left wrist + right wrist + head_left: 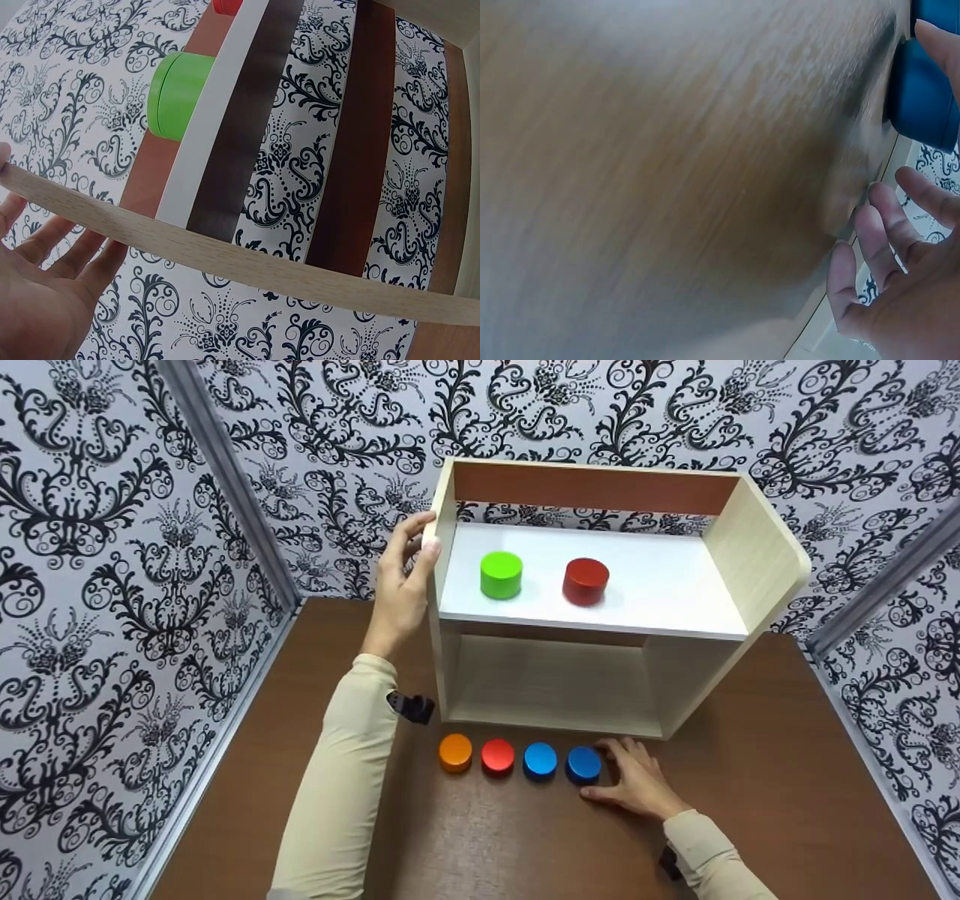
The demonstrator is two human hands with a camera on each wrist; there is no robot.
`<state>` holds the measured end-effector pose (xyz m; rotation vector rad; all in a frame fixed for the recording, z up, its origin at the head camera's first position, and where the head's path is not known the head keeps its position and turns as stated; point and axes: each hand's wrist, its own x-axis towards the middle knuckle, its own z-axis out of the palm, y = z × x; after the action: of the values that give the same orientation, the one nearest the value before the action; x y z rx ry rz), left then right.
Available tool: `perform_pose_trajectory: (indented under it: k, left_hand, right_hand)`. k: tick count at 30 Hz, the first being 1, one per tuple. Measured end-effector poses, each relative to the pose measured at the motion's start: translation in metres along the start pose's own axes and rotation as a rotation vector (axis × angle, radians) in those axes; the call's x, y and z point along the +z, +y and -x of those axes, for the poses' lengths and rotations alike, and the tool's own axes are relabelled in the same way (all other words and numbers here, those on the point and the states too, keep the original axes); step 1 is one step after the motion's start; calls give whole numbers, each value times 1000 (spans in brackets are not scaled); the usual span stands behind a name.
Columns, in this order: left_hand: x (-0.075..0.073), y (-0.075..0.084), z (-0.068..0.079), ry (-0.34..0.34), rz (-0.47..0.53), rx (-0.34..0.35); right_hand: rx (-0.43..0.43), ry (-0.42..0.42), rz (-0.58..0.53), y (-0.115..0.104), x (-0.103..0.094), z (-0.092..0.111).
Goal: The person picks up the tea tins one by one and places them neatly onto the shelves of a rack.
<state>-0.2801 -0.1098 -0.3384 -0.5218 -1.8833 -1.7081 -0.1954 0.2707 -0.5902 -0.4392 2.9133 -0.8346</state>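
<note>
My left hand [401,592] holds the left side panel of a small wooden shelf unit [600,628], thumb at its front edge and fingers behind. In the left wrist view the fingers [71,251] show past the pale panel [225,259]. On the table, my right hand [637,781] spreads thumb and forefinger around a dark blue cylinder [583,765], at the right end of a row. The right wrist view shows the thumb overlapping a blue cylinder [926,97], the other fingers [877,240] apart from it. Beside it stand a lighter blue [540,762], a red [498,757] and an orange cylinder [455,754].
A green cylinder [501,575] and a dark red cylinder [586,582] stand on the unit's white upper shelf [660,577]. The unit stands on a brown table [480,840], behind the row. Patterned walls [337,427] enclose the table at the back and sides.
</note>
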Motion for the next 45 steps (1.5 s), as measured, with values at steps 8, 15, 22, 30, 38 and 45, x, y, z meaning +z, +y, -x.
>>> perform_pose_trajectory:
  k: [8, 15, 22, 30, 38, 45]
  left_hand:
    - [0, 1, 0, 7, 8, -7]
    - [1, 1, 0, 6, 9, 2]
    - [1, 2, 0, 5, 0, 2]
    - [1, 0, 0, 2, 12, -1]
    - [1, 0, 0, 3, 23, 2]
    - [1, 0, 0, 1, 40, 0]
  right_hand:
    - [-35, 5, 30, -4, 3, -5]
    - [-61, 17, 36, -9, 6, -8]
    - [-59, 13, 49, -9, 8, -10]
    - [-54, 8, 47, -9, 9, -10]
    - [-46, -1, 53, -9, 9, -9]
    - [-34, -20, 45, -11, 5, -7]
